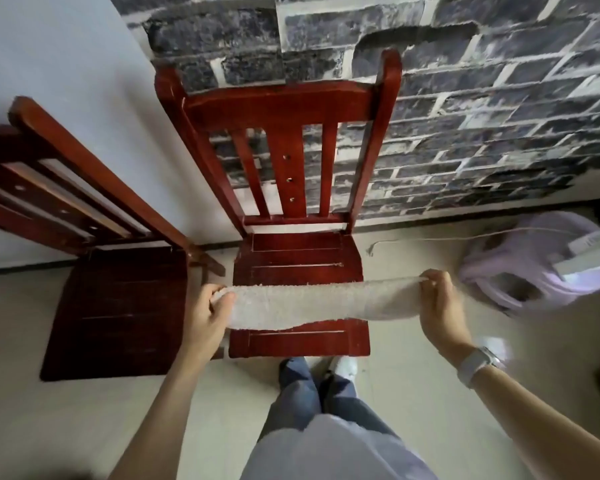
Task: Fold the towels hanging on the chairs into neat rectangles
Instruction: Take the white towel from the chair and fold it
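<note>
Beige fluffy towel (321, 304) was stretched out flat-ish btwn both hands, held up over the front half of the middle chair's seat (297, 258), not resting on it afaict. Left hand (207, 315) was at 9 o'clock of the towel w/ fingers curled round that end, thumb on top. Right hand (439, 304) at 3 o'clock, pinching the other end's top corner btwn thumb and fingertips; pale watch (477, 365) on that wrist. Red wooden chair back (279, 102) stood at 12, against a dark brick-pattern wall (499, 98). Second red chair (115, 306) sat at 9–10 o'clock, turned at an angle. Lilac plastic stool or basket thing (530, 268) at 3 o'clock on the floor, blurry. Jeans and white shoes (343, 367) at 6.
</note>
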`<state>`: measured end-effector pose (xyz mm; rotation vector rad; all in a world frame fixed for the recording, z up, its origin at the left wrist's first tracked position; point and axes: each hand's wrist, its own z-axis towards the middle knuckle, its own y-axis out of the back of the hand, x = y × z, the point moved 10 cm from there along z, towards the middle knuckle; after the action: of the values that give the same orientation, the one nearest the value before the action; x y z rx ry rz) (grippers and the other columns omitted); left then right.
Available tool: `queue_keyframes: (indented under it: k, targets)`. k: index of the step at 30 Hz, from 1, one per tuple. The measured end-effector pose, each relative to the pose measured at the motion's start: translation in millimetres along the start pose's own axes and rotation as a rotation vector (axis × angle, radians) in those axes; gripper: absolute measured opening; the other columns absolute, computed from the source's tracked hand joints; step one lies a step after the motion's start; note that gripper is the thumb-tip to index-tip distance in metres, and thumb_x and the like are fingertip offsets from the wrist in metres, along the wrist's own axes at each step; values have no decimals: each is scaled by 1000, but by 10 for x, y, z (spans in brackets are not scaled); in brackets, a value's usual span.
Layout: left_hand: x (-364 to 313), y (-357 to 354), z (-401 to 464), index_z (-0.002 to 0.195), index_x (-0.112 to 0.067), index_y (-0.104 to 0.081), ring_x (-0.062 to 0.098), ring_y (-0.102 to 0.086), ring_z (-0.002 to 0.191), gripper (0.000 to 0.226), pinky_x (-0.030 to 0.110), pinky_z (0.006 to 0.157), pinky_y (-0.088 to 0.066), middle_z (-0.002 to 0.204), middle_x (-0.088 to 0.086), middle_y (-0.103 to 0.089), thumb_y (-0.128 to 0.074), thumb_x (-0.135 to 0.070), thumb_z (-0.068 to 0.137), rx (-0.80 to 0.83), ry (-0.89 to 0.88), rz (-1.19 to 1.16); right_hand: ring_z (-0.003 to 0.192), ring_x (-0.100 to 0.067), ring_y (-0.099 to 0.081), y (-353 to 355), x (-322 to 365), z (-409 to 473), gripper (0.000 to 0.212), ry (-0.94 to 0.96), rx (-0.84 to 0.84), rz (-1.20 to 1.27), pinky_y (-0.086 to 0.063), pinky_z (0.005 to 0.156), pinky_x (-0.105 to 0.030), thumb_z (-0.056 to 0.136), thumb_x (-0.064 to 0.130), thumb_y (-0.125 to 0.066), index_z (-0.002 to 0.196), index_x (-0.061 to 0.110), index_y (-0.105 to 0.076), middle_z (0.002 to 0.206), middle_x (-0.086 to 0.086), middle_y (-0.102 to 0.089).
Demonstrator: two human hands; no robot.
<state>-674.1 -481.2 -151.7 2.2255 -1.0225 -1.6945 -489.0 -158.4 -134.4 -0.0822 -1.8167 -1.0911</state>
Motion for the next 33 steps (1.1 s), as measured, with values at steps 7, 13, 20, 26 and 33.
queue_keyframes:
  k: [7,13,20,26,33]
  targets:
    - [372,-83,438,93,-12,-55,4,-51,71,4,20,63,-39,78,-5,-55,-53,-12,90,-71,3,86,74,-22,-50,-580,-383,259,36,-76,58,-90,-31,65,-24,85,26,-29,104,8,-55,83,-2,-55]
    - [1032,-343,1528,96,-20,-62,19,-59,80,30,35,73,-48,82,-4,-61,-53,-43,80,-60,88,150,94,-35,-59,-1443,-905,994,33,-150,91,-211,-37,73,-27,90,17,-33,107,7,-59,102,-19,-66]
    - [1503,-1007,2542,130,-10,-47,21,-55,109,41,26,90,-41,122,9,-58,-53,-19,91,-60,156,48,114,-32,-54,-2142,-1399,1744,38,-391,-5,-116,-42,93,-35,94,8,-35,131,10,-44,126,-16,-57]
    - [2421,-1282,2256,134,-8,-41,27,-48,122,46,40,104,-40,135,15,-47,-53,-21,91,31,351,166,104,-38,-56,-2423,-1968,1189,31,-536,89,-199,-43,78,-33,90,3,-37,115,-1,-55,116,-24,-59]
    - [3108,-1244,1685,118,-3,-50,35,-57,105,36,38,87,-45,111,19,-61,-56,-22,88,-15,481,358,84,-29,-56,-2744,-2525,97,21,-755,286,-257,-36,67,-28,88,21,-52,102,5,-55,91,-11,-60]
